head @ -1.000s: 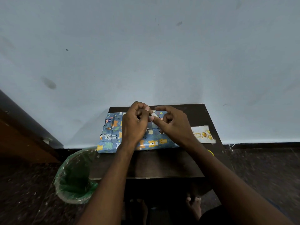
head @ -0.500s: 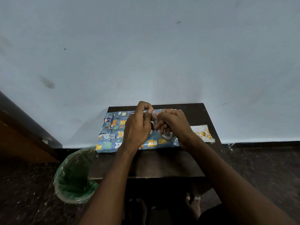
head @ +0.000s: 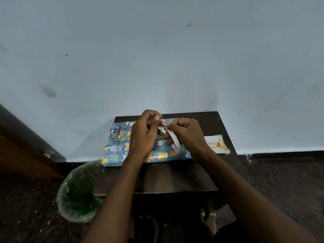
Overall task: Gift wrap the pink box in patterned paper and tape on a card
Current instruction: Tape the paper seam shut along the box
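Blue animal-print paper already covers the box (head: 150, 142); above it, both hands (head: 142, 135) (head: 186, 135) pinch a white tape roll (head: 172, 139), the gold-printed card (head: 216, 143) beside it untaped.

A small dark wooden table (head: 175, 178) stands against a pale blue-grey painted wall (head: 157, 58); beside it, a green-lined bin (head: 78, 195) on dark speckled floor (head: 280, 181).

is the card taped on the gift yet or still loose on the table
Not on the gift: the card lies flat on the table, right of the wrapped box.
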### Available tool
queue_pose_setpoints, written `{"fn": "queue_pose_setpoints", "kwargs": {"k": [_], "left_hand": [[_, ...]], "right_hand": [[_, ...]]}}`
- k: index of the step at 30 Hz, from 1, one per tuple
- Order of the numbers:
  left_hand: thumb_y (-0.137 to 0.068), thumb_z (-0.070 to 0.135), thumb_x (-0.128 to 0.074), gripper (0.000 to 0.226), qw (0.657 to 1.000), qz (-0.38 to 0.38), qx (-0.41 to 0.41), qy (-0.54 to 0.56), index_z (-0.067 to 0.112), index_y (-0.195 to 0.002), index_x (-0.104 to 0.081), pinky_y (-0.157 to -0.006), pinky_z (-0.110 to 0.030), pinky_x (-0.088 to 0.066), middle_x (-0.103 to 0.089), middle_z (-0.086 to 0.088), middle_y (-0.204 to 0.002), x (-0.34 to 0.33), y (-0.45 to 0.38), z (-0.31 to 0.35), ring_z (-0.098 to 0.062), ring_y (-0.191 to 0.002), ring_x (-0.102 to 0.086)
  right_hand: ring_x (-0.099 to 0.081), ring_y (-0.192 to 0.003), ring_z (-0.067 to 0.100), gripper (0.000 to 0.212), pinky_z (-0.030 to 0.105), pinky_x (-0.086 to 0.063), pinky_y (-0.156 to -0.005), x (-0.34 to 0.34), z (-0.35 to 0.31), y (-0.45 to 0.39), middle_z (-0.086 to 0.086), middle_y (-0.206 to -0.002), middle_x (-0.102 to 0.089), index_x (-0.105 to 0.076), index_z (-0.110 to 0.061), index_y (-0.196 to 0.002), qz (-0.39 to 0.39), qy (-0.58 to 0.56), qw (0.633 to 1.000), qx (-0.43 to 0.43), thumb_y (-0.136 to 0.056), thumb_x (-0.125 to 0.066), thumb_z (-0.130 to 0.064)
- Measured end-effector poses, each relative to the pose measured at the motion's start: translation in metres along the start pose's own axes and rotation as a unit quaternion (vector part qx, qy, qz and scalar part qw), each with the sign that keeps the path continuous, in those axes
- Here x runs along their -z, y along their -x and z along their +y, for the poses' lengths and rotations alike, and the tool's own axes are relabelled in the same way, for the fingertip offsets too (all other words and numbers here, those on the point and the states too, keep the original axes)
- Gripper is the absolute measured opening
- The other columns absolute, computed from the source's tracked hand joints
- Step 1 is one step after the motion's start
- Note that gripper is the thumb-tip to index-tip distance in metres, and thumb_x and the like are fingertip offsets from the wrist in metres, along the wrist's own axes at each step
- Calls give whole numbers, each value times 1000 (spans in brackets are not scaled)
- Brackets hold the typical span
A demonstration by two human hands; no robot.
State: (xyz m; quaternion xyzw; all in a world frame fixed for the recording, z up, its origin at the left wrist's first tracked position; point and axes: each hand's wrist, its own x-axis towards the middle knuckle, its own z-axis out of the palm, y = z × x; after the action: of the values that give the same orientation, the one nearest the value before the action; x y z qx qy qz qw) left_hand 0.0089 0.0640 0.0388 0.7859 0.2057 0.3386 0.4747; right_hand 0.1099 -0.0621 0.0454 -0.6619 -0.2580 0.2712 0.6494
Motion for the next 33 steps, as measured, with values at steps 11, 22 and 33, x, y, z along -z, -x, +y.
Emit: {"fn": "queue_pose_setpoints", "kwargs": {"k": [11,22,33], "left_hand": [[-106,9,-57,32,991,-19,99,82,22,-133,-67,-69,-36,-58,-82,1,-100,0,-3,0,-24,-79,-79],[-84,29,-62,38,951,-130,194,202,23,-116,-81,-96,-44,-55,-80,-2,-108,-1,-5,-2,-18,-103,-70],[-98,23,-72,17,946,-49,215,237,13,-105,-83,-86,-39,-57,-79,-7,-93,-13,-1,-1,-16,-86,-72]], "right_hand": [[-70,-64,36,21,60,-59,-68,-4,8,-2,7,-68,-74,-77,-16,-76,47,79,989,118,-95,-70,-24],[-71,-58,29,20,38,-60,-61,-2,2,3,16,-73,-76,-77,-1,-87,59,-13,996,68,-100,-70,-16],[-69,-57,31,31,36,-59,-59,-5,1,4,18,-70,-74,-76,-2,-78,64,-29,996,48,-98,-73,-26]]}}
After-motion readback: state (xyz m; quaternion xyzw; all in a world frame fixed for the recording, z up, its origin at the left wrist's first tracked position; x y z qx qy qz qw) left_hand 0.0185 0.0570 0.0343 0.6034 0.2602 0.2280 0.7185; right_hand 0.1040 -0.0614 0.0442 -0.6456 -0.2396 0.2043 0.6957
